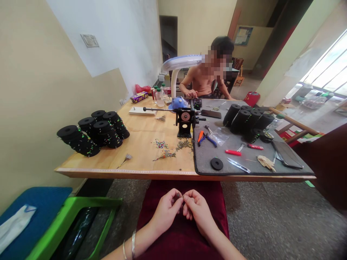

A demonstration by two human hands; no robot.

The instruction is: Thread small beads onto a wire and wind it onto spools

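Observation:
Low in the head view, my left hand (168, 207) and my right hand (197, 206) meet over a dark red cloth (183, 236), in front of the table edge. Both have thumb and forefinger pinched together, fingertips nearly touching. Whatever sits between them is too small to make out. On the wood beyond lie small multicoloured beads (162, 144), a heap of small dark metallic pieces (184, 145) and a feather-like bundle (159, 156). A black winding device with a round dial (185, 116) stands behind them.
Stacked black foam spools (101, 131) stand at left, with more black spools (245, 117) at right on a grey mat (206, 159). Pliers (207, 140), scissors-like snips (238, 165) and a foam disc (217, 163) lie there. Across the table sits a person (203, 81) near a lamp (181, 62).

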